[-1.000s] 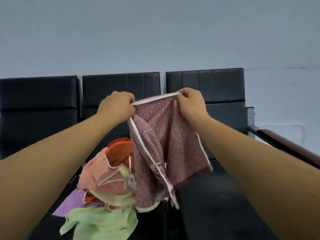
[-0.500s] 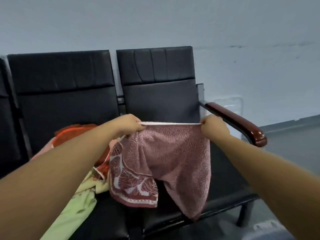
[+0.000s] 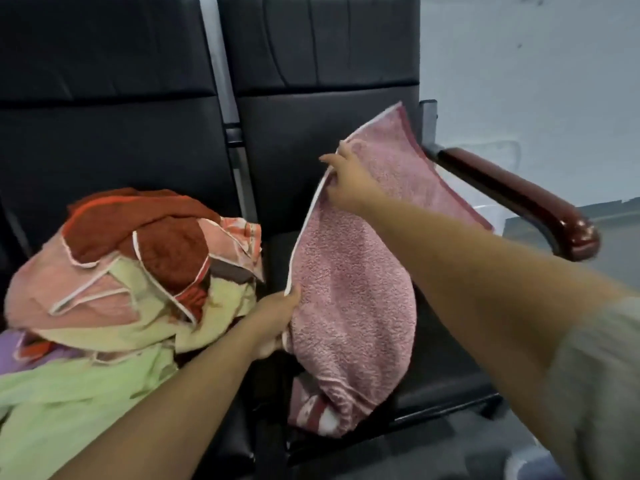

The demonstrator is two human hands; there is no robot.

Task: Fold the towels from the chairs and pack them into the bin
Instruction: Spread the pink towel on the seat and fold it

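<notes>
A dusty-pink towel [image 3: 360, 271] with white piping lies spread over the right black chair's seat [image 3: 446, 386], its far end leaning on the backrest. My left hand [image 3: 277, 317] grips its near left edge low over the seat. My right hand [image 3: 346, 178] pinches the same white edge farther back, near the backrest. A pile of crumpled towels [image 3: 131, 271] in rust, peach, pale yellow, green and purple fills the left chair. The bin is not clearly in view.
The two black chairs stand side by side against a pale wall [image 3: 526, 64]. A dark red armrest [image 3: 519, 199] juts out on the right chair's right side. Grey floor [image 3: 450, 455] lies in front, with a pale blurred object [image 3: 526, 465] at the bottom right.
The towel hung in the air between both hands; now it is down on the right chair's seat. My left hand dropped toward the seat, my right hand moved back. The view tilted down.
</notes>
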